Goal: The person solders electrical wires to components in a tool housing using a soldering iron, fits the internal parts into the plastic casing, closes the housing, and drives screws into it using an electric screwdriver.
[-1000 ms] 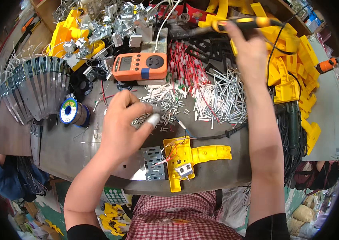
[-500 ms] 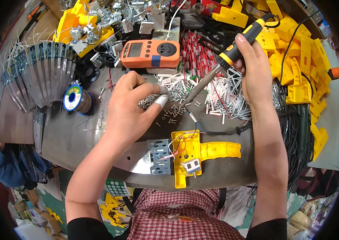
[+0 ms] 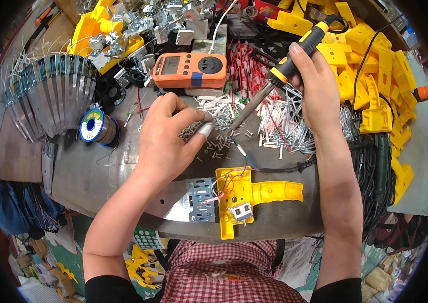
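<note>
My right hand (image 3: 315, 86) grips a soldering iron (image 3: 284, 68) with a black and yellow handle; its metal tip points down-left into a pile of small metal screws (image 3: 214, 131). My left hand (image 3: 168, 141) rests on the same pile, thumb and forefinger pinched together, with a metal cap on one fingertip; whether it holds a screw is hidden. Near the table's front edge lies a yellow plastic part (image 3: 246, 194) with a grey metal bracket (image 3: 201, 199), a small switch and red and white wires.
An orange meter (image 3: 188, 70) sits at the back centre. A solder spool (image 3: 95, 126) and fanned metal strips (image 3: 47, 96) lie at left. Yellow plastic parts (image 3: 375, 76) pile up at right, beside black cables (image 3: 380, 166). White and red wire pieces (image 3: 284, 121) cover the middle.
My right hand brought the soldering iron from the far back down toward the screw pile. My left hand stayed on the pile, fingers closing into a pinch.
</note>
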Demonstrator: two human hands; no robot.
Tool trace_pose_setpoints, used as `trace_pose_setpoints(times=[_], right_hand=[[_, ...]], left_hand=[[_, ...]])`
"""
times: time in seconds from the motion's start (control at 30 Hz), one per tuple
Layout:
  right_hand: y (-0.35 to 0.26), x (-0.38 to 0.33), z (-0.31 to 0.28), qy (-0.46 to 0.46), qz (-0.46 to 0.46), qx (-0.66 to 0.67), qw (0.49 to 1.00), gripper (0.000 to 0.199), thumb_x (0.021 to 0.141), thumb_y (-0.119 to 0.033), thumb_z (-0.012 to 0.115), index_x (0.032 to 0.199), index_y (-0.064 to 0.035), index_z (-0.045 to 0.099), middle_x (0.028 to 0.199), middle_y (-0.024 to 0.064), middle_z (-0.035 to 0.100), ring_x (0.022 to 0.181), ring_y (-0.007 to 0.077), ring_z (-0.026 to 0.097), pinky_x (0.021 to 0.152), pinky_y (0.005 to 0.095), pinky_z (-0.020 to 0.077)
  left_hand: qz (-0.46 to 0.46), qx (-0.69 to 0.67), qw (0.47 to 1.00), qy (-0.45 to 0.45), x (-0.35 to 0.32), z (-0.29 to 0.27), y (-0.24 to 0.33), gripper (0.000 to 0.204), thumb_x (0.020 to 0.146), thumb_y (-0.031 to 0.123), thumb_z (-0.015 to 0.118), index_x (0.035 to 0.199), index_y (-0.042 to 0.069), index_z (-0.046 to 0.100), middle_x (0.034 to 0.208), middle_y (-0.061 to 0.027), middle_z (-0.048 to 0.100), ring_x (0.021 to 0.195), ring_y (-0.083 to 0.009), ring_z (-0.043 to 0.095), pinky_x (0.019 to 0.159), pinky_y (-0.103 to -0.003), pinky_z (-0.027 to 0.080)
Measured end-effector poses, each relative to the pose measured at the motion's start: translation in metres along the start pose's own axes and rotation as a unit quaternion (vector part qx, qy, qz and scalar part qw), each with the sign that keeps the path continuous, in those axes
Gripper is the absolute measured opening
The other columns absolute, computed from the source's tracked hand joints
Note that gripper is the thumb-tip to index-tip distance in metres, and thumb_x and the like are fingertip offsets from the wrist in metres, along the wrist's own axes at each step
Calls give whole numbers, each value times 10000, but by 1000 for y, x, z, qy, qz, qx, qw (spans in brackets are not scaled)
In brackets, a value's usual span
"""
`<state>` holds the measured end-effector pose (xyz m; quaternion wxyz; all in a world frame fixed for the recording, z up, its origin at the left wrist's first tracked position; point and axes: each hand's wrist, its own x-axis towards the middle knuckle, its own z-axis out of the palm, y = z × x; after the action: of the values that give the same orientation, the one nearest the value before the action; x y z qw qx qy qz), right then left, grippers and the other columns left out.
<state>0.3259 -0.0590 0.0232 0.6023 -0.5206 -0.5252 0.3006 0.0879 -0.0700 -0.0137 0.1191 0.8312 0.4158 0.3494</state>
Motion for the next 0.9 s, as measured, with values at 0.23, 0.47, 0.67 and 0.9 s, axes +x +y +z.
trace_pose_setpoints(times=[0.23,0.47,0.67,0.9], right_hand=[[1,1,2,-2,11,-5,1000,322,892,-350,603,848,-36,546,651,-20,508,561,30,407,495,197,320],[-1,0,0,-6,30,-32,999,325,885,-360,604,845,-40,564,666,-23,508,576,24,400,508,192,316],[-9,-11,7,-67,82,79,991,294,875,-334,606,853,-44,572,695,-34,507,596,27,391,538,187,322],[-4,-18,22,-111,98,32,988,302,881,-330,593,913,-29,600,695,-38,522,600,25,421,524,198,332]], left_hand=[[3,1,1000,-3,-2,1,0,178,644,66,736,808,62,666,779,-74,494,777,-250,515,680,-361,435],[-5,-15,1000,3,-6,-2,-1,179,643,62,739,805,56,661,776,-75,489,769,-251,510,674,-364,432],[-48,-135,984,-108,-20,-23,4,183,654,54,728,821,45,655,766,-71,469,766,-238,499,683,-343,426],[-24,-152,976,-156,-28,-30,6,185,638,49,698,819,39,668,765,-48,441,743,-201,481,903,-359,426]])
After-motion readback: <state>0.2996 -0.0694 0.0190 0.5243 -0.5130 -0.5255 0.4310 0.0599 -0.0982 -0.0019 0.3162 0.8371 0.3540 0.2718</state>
